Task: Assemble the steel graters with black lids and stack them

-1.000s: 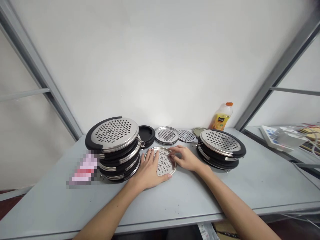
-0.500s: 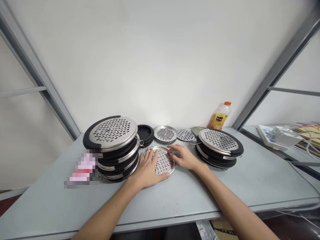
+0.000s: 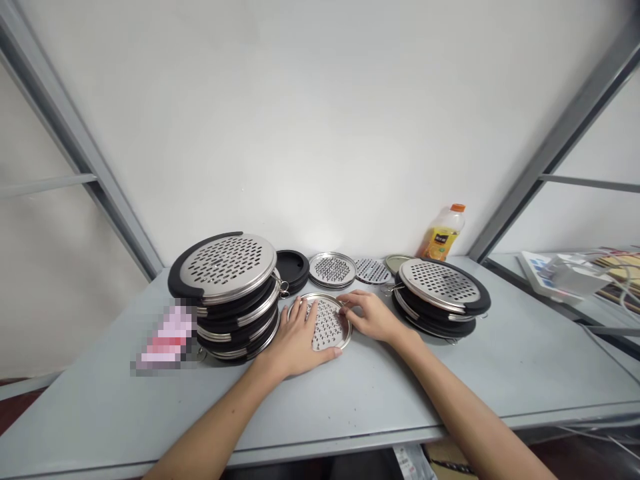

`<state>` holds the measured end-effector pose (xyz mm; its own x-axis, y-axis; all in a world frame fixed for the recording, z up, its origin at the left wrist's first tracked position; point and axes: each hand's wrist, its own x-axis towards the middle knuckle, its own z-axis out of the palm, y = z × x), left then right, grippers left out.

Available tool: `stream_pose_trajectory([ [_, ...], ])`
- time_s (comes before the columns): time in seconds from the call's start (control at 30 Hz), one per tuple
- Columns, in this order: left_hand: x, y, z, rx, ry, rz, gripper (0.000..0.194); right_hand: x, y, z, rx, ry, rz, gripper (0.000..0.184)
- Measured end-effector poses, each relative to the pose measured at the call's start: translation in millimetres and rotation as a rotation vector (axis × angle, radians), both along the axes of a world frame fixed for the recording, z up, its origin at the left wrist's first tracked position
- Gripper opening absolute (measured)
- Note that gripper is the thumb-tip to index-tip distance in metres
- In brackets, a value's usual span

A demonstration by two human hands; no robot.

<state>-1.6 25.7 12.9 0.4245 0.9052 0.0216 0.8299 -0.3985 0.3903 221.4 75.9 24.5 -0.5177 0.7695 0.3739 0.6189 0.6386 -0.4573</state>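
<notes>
A small round steel grater disc [image 3: 327, 325] lies on the grey table [image 3: 350, 400] in front of me. My left hand [image 3: 295, 340] rests flat on its left side, fingers spread over the perforated face and thumb under the near rim. My right hand [image 3: 367, 315] is at the disc's right rim, fingers curled and pinching at the edge. A tall stack of black-rimmed steel graters [image 3: 230, 293] stands just left of my left hand. A lower stack of the same graters [image 3: 440, 293] sits just right of my right hand.
Behind the disc lie a black ring lid [image 3: 294, 267], another perforated disc [image 3: 333, 269], a flat perforated plate [image 3: 373, 271] and a plain metal lid [image 3: 395, 261]. An orange juice bottle [image 3: 443, 235] stands by the wall. A blurred pink object [image 3: 167, 337] lies left. Cables and papers [image 3: 575, 273] sit far right.
Both hands stay on the disc; my right fingers have shifted slightly along its right rim. The view has wobbled a little.
</notes>
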Motion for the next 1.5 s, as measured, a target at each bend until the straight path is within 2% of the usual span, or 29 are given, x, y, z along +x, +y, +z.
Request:
stream_pose_trajectory([
  [0.27,0.6,0.3,-1.4,0.041,0.014,0.006,0.107,-4.8,-3.0,3.2,-0.019,-0.044,0.018,0.018],
  [0.57,1.5,0.4,-3.0,0.095,0.027,0.015,0.105,-7.0,-4.9,4.8,-0.034,-0.122,-0.026,0.018],
  [0.9,-0.4,-1.6,-2.0,0.072,-0.044,0.03,0.104,-14.3,-10.7,5.2,0.089,-0.225,-0.089,0.02],
  [1.03,-2.0,-0.6,4.2,0.051,-0.197,0.062,0.092,-4.3,-5.7,4.7,0.03,-0.135,-0.077,0.02],
  [1.13,-1.4,1.2,8.4,0.116,-0.292,0.048,0.081,7.1,1.0,5.0,0.002,-0.033,-0.089,0.022],
  [1.3,-0.5,2.1,7.0,0.172,-0.287,0.031,0.073,14.5,7.3,4.4,0.007,0.052,-0.13,0.027],
  [1.5,-1.7,3.2,5.0,0.101,-0.331,0.072,0.062,12.6,9.9,-2.9,-0.031,0.007,-0.084,0.026],
])
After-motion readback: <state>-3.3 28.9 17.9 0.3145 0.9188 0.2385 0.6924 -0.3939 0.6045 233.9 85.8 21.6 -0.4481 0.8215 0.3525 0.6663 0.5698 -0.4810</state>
